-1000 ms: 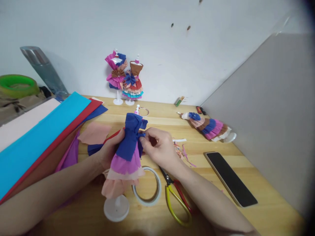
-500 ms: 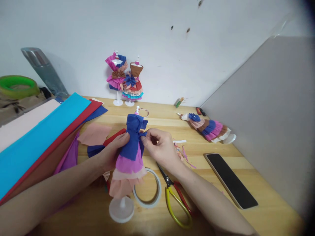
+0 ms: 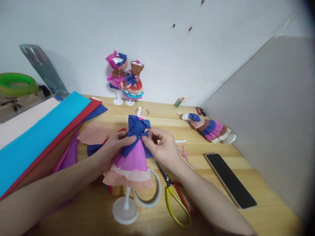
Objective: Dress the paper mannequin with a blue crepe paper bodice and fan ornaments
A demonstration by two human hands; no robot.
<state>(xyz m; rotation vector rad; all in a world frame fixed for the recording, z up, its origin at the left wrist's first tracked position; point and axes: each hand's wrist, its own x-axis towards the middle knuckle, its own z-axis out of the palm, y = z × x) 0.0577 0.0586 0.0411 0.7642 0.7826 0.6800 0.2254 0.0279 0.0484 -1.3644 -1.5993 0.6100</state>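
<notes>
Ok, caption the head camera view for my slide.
Left hand and right hand hold the blue papery bodice of a tiered purple-and-pink dress on a white round-based stand.

The dress looks matt and papery, its stand smooth plastic, the tabletop wood.

No readable text, brand, number or sign anywhere in view. Small green bottle at the back of the counter: any print too small to make out. Little red item and black item beside it, near the partition: too small, nothing legible. Phone on the right: dark screen, no characters showing. Tilted bottle with silver cap, left: no lettering can be made out.
</notes>
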